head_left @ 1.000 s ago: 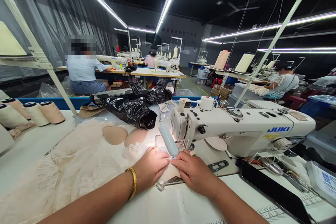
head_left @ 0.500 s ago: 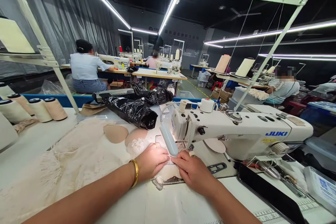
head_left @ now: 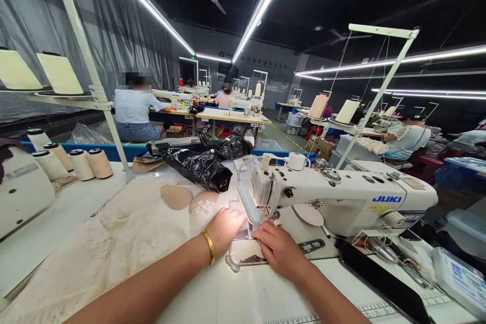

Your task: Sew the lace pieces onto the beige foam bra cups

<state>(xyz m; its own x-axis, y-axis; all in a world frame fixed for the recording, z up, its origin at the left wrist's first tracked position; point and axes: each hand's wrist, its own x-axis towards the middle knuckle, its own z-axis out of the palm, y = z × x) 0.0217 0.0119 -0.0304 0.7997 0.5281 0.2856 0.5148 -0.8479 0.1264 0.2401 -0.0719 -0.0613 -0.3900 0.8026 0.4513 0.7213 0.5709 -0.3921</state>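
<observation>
My left hand (head_left: 227,230) is closed at the left of the needle area, its fingers bent over pale lace fabric (head_left: 203,211); lamp glare washes out the fingertips. To the right of the presser foot, my right hand (head_left: 280,248) is closed with thumb and index finger together; what they pinch, if anything, is hidden. Between and above the hands hangs a pale blue lamp (head_left: 248,206) on a bendy neck. It covers part of the needle area of the white sewing machine (head_left: 341,192). More cream lace fabric (head_left: 114,243) spreads over the table to the left.
Black thread snips (head_left: 312,246) and a black phone (head_left: 383,281) lie to the right. Beige oval pads (head_left: 176,197) and a black plastic bag (head_left: 197,164) are behind my left hand. Thread cones (head_left: 81,165) stand far left. Other people sit at machines beyond.
The view has shifted slightly. My left hand has drawn a little away from my right, and the metal plate between them shows more. My right hand stays beside the presser foot.
</observation>
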